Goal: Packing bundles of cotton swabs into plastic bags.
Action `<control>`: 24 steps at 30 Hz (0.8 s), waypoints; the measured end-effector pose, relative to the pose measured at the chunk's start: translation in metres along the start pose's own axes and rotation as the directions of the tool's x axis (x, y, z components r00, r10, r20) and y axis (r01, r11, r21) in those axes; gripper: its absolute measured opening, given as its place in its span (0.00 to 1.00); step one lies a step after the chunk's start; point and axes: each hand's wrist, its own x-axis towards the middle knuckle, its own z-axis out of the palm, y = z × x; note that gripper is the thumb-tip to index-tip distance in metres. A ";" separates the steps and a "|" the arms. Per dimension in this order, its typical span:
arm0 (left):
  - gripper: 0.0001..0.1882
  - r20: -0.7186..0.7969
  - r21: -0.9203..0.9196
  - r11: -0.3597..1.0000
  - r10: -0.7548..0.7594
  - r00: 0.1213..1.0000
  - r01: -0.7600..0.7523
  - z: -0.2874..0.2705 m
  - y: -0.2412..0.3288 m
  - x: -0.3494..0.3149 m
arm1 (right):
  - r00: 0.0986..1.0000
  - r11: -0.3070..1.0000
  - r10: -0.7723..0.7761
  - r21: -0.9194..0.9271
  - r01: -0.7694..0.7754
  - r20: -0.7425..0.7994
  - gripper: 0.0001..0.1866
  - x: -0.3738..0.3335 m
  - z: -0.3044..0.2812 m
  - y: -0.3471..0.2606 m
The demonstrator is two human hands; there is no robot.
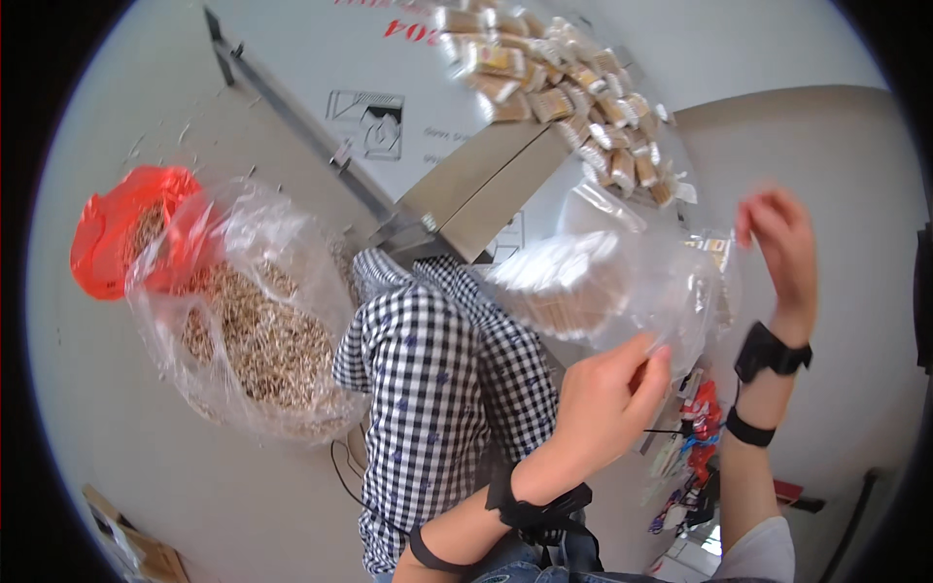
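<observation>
Pale tabletop [292,49] lies beyond the clear bag [666,287]; left hand [607,398] pinches the bag's near edge, best held steady; right hand [782,243], beside it, too blurred to judge its grip.

Left hand [604,400] in a pinch; right hand [785,243] raised, loosely curled

Packets [551,104] lie heaped along the table's [292,53] right edge. A panel [476,185] runs from the near edge toward them. On the floor [253,496], left of the table, sits a bag [258,219] holding loose pieces [277,335]; a second bag [92,243] adjoins its far-left side.
</observation>
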 end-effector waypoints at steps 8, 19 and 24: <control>0.12 0.104 -0.036 0.997 -0.066 0.992 0.070 -0.007 0.000 -0.001 | 0.982 0.592 -0.160 -0.806 0.012 -0.103 0.31 0.152 0.055 0.147; 0.11 0.094 -0.030 0.996 -0.080 0.992 0.083 -0.006 0.001 0.002 | 0.937 0.321 -0.240 -0.932 -0.169 -0.252 0.29 0.173 0.067 0.185; 0.12 0.042 -0.080 0.993 -0.080 0.996 0.083 -0.005 0.003 0.002 | 0.895 0.606 -0.247 -0.780 -0.156 -0.371 0.17 0.139 0.043 0.149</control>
